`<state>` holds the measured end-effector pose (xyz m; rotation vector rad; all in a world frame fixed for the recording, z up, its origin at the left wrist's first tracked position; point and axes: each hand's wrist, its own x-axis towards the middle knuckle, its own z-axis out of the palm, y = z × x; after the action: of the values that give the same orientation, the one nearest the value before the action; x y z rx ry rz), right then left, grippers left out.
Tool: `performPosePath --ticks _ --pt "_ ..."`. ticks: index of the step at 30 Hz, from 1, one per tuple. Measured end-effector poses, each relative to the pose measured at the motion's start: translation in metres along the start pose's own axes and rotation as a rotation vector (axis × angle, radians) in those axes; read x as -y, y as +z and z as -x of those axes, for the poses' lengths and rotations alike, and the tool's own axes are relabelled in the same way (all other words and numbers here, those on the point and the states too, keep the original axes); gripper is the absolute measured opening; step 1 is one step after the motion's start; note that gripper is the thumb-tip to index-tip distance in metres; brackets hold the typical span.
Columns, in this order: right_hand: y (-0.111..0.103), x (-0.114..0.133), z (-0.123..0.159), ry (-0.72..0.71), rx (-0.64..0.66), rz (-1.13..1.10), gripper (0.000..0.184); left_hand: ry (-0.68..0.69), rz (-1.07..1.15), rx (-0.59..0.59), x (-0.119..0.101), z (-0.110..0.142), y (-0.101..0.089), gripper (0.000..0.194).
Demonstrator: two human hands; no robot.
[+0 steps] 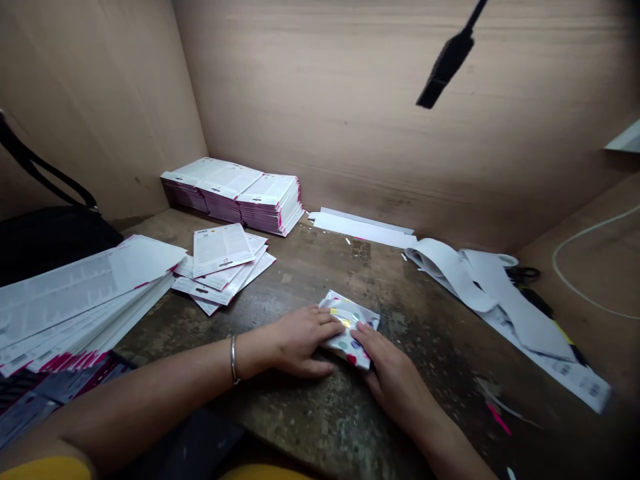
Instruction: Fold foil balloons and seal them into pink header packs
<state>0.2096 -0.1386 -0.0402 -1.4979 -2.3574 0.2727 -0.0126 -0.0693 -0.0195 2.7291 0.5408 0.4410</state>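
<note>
A small flat white packet (345,349) with coloured dots and a shiny surface lies on the table in front of me. My left hand (305,340), with a silver bangle at the wrist, rests flat over its left side, fingers stretched out and thumb on the tabletop. From the right, my right hand (387,360) lays its fingers on top of the packet, with its thumb at the near right corner. The packet's underside is hidden. Left of it lie several loose printed cards (223,250) with hanging slots.
Neat stacks of printed cards (270,207) stand at the back wall. A fanned pile of cards (90,287) is at left, near a black bag (55,237). White paper strips (363,227) and a curling label roll (520,303) lie behind and right. A black device (445,70) hangs above.
</note>
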Motion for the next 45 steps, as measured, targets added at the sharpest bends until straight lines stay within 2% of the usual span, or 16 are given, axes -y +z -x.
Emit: performPosePath --ticks 2,5,7,9,11,13,15,18,21,24,29,30,34,35,40,45 --pt "-0.004 0.007 -0.005 0.021 -0.042 -0.023 0.052 -0.066 0.011 -0.004 -0.002 -0.004 0.003 0.052" --pt "-0.028 0.018 -0.004 0.016 -0.054 -0.116 0.043 -0.182 0.136 -0.073 -0.015 -0.007 0.001 0.024" --pt "-0.048 0.021 0.003 0.097 -0.135 -0.325 0.039 -0.337 0.466 -0.165 -0.029 -0.005 -0.006 0.02" --pt "-0.06 0.019 0.013 0.222 -0.193 -0.695 0.059 -0.518 0.972 -0.246 -0.042 0.0 -0.013 0.023" --pt "-0.059 0.018 0.021 0.297 -0.111 -1.057 0.083 -0.63 1.402 -0.314 -0.054 0.005 -0.014 0.032" --pt "-0.048 0.022 0.024 0.32 0.009 -1.303 0.091 -0.666 1.631 -0.374 -0.064 0.009 -0.008 0.038" --pt "-0.035 0.031 0.021 0.374 0.003 -1.449 0.087 -0.688 1.717 -0.418 -0.07 0.01 0.0 0.04" --pt "-0.022 0.044 0.013 0.546 -0.117 -1.531 0.067 -0.715 1.728 -0.397 -0.072 0.011 0.007 0.04" --pt "-0.02 0.049 0.007 0.674 -0.167 -1.381 0.051 -0.773 1.5 -0.47 -0.062 0.011 0.002 0.04" --pt "-0.02 0.052 0.007 0.698 -0.143 -1.251 0.051 -0.802 1.283 -0.601 -0.045 0.008 -0.009 0.032" --pt "-0.018 0.062 0.009 0.743 -0.109 -1.279 0.052 -0.855 1.239 -0.703 -0.032 0.012 -0.013 0.029" --pt "-0.018 0.064 0.009 0.762 -0.115 -1.295 0.053 -0.875 1.264 -0.691 -0.033 0.015 -0.011 0.032" --pt "-0.021 0.071 0.007 0.805 -0.139 -1.259 0.048 -0.889 1.38 -0.426 -0.04 0.03 -0.005 0.04" --pt "-0.021 0.072 0.007 0.801 -0.148 -1.229 0.046 -0.884 1.379 -0.412 -0.041 0.033 -0.004 0.038" --pt "-0.02 0.073 0.004 0.805 -0.116 -1.196 0.048 -0.86 1.316 -0.545 -0.04 0.035 -0.005 0.036" --pt "-0.018 0.076 0.005 0.798 0.018 -1.228 0.054 -0.817 1.123 -0.606 -0.035 0.026 -0.013 0.027"
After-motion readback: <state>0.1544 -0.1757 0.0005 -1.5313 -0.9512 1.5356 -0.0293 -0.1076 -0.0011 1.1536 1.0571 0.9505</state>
